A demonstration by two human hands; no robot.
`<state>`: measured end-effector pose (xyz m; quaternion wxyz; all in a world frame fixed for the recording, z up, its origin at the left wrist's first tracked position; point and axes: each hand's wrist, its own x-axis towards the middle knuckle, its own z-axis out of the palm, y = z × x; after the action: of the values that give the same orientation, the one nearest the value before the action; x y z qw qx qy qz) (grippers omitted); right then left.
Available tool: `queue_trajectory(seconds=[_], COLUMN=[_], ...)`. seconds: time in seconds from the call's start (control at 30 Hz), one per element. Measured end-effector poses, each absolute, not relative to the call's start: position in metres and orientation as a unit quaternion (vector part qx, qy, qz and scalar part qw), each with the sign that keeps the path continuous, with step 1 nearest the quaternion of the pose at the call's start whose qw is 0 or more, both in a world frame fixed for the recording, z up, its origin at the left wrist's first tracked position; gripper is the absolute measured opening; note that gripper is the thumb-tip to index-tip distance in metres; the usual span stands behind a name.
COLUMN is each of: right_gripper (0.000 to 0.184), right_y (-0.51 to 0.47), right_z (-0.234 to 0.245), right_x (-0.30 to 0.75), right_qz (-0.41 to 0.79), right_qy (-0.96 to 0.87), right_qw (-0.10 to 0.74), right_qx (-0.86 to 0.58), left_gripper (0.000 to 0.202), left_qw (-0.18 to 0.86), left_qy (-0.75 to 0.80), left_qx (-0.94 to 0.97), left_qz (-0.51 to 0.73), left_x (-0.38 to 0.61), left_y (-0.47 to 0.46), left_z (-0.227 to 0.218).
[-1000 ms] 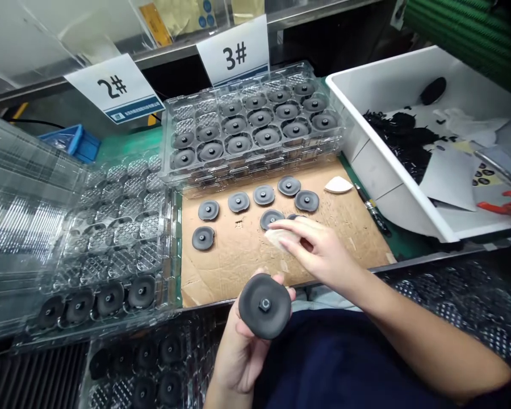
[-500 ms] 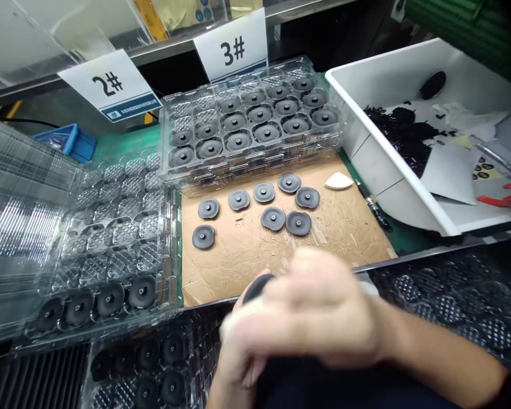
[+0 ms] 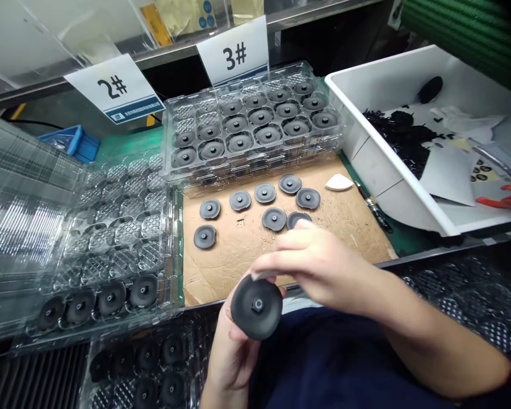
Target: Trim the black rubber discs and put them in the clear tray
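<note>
My left hand (image 3: 232, 355) is low in the middle of the view, shut on a black rubber diaphragm disc (image 3: 255, 309) with a small central nut, its face turned up. My right hand (image 3: 319, 264) is just above it, fingers curled around a small white pad (image 3: 258, 275) that touches the disc's upper rim. Most of the pad is hidden by my fingers. Several grey discs (image 3: 275, 218) lie on a cardboard sheet (image 3: 344, 244) beyond my hands, and my right fingers partly cover one (image 3: 298, 219).
A clear tray of grey discs (image 3: 251, 122) stands behind the cardboard, beside signs 2# (image 3: 113, 88) and 3# (image 3: 234, 51). Open clear trays (image 3: 111, 227) lie left and below. A white bin (image 3: 378, 176) of black scraps stands right, with a red-gloved hand (image 3: 505, 200) at its edge.
My right hand has moved back from above the cardboard to the held disc, bringing the white pad to its rim. The disc in my left hand sits slightly further left.
</note>
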<state>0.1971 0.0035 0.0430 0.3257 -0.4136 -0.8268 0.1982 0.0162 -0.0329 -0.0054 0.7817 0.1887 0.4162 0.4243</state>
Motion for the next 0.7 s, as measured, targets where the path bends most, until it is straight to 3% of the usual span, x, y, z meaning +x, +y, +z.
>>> queue_trajectory(seconds=[0.17, 0.33, 0.43, 0.6, 0.7], right_gripper=[0.026, 0.02, 0.023, 0.027, 0.026], right_y=[-0.006, -0.02, -0.018, -0.013, -0.015], right_z=[-0.003, -0.065, -0.044, 0.034, 0.052], right_x=[0.207, 0.201, 0.201, 0.176, 0.164], right_qz=[0.311, 0.369, 0.365, 0.26, 0.287], right_qy=[-0.702, -0.659, -0.63, -0.683, -0.76], right_qw=[0.358, 0.289, 0.307, 0.461, 0.403], right_qx=[-0.531, -0.588, -0.614, -0.503, -0.422], left_gripper=[0.056, 0.052, 0.052, 0.055, 0.052], left_qw=[0.794, 0.805, 0.806, 0.792, 0.783], left_qy=[0.362, 0.359, 0.364, 0.394, 0.411], left_qx=[0.159, 0.13, 0.129, 0.13, 0.131], left_qz=[0.461, 0.455, 0.449, 0.448, 0.447], left_x=[0.014, 0.008, 0.011, 0.019, 0.02], left_y=[-0.03, -0.026, -0.024, -0.026, -0.026], left_z=[0.001, -0.007, -0.008, -0.006, -0.009])
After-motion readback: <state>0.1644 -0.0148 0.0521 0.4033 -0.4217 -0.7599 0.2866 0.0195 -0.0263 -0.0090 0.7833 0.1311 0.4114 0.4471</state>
